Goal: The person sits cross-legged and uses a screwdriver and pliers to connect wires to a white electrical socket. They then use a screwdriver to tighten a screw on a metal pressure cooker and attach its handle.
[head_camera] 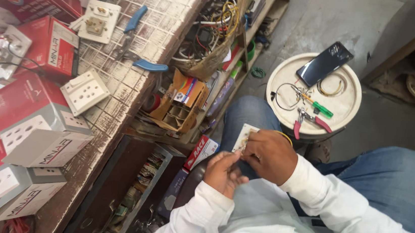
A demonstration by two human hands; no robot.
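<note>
the left hand (222, 172) fingers pinch something too small to tell against the white switch plate (244, 136), which the right hand (270, 155) grips over the lap to steady it, with pliers (311, 120) within reach on the round white stool top (348, 102).

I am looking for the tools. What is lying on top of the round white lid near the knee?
On the lid lie a dark phone, a green screwdriver, red-handled pliers and thin wire loops. What is under the phone is hidden.
</note>
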